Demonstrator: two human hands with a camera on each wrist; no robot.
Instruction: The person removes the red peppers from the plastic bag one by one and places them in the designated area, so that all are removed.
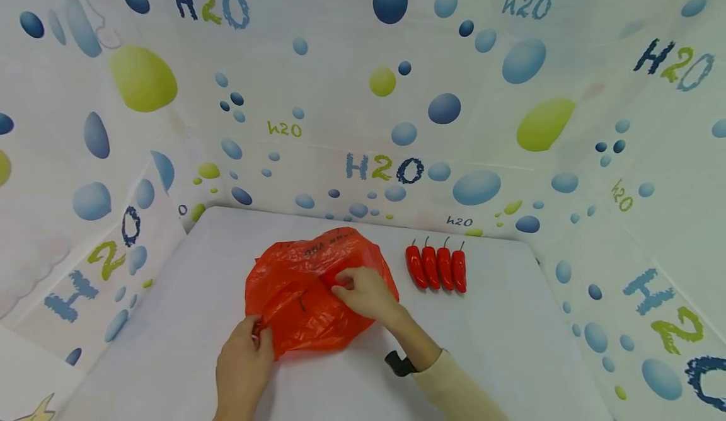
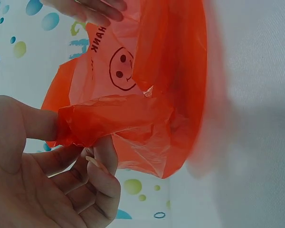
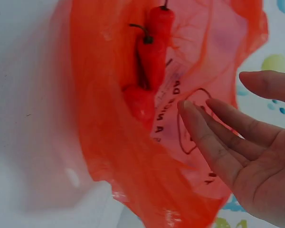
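My left hand (image 1: 245,359) pinches the bag (image 1: 292,266), likely holding it open; my right hand (image 1: 365,292), thumb and fingers apart, faces the peppers (image 3: 153,61) inside.

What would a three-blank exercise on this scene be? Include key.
1. In the head view, ____ glossy, elongated red chili peppers with thin dark stems lie in a row.
2. That row lies to the ____ of the crinkled red plastic bag.
3. The person's ____ hand pinches the bag's edge.

Missing words: four; right; left
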